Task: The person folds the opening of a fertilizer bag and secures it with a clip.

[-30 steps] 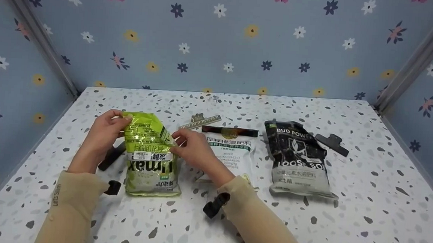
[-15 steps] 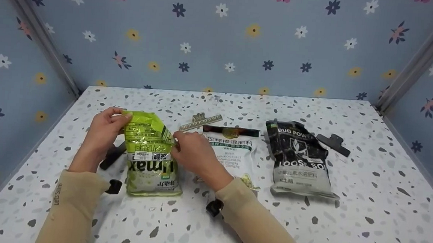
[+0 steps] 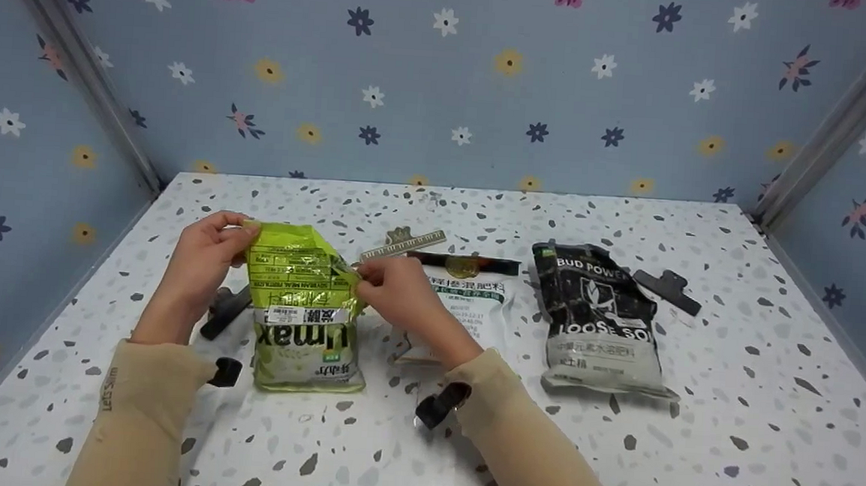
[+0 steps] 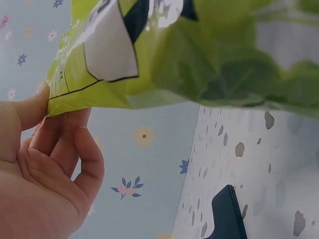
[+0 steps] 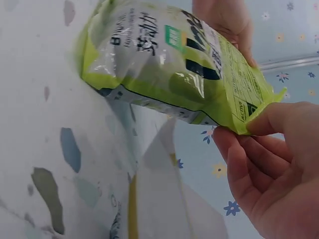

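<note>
A green bag [image 3: 302,288] with upside-down "Umax" lettering stands on the speckled table at the left of the head view, its top edge away from me. My left hand [image 3: 202,263] pinches its top left corner between thumb and forefinger. The left wrist view shows that corner of the bag [image 4: 174,59], with the other fingers of the left hand [image 4: 52,154] loosely curled below. At the opposite corner, my right hand [image 3: 404,290] pinches the plastic. In the right wrist view the right hand [image 5: 279,164] holds it by thumb and fingertips.
A dark clip [image 3: 227,314] lies beside the left hand. Behind the right hand lie a gold clip [image 3: 403,245] with a piano-key pattern and a white bag [image 3: 469,320] with a dark band [image 3: 499,266] across its top. To the right are a black-and-grey bag [image 3: 601,321] and a dark clip [image 3: 669,290].
My right hand has shifted slightly right, and the bag's right upper side is drawn out with it. The left hand keeps its pinch almost in place.
</note>
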A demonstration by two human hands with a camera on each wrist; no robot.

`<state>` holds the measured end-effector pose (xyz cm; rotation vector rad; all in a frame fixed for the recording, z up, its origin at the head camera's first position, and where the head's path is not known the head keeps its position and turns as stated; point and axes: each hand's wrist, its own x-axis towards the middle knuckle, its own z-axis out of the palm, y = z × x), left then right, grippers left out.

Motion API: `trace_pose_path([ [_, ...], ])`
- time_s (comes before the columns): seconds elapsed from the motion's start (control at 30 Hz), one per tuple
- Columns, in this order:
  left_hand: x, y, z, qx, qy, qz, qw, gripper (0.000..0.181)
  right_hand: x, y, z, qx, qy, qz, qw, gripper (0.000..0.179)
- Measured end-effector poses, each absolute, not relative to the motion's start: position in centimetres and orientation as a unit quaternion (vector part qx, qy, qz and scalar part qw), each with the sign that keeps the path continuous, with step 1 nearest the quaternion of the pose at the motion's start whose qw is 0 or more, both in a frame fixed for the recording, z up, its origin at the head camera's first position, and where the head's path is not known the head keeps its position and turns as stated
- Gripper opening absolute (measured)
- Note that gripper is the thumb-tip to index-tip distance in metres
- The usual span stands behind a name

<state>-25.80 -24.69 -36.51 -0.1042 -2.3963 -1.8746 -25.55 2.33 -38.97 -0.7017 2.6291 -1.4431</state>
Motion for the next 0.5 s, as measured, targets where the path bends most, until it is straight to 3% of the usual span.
trace_pose_path([
  [0.17,-25.5,-25.0,-36.0,-0.059,-0.752,-0.654,0.051,0.027,-25.6,2.9,-38.3,-0.219,0.840,-0.492,0.063,0.014],
  [0.5,-24.7,-25.5,-35.2,-0.112,-0.703,-0.699,0.076,0.018,-25.5,3.4,-37.5,-0.259,0.825,-0.499,0.060,0.016],
])
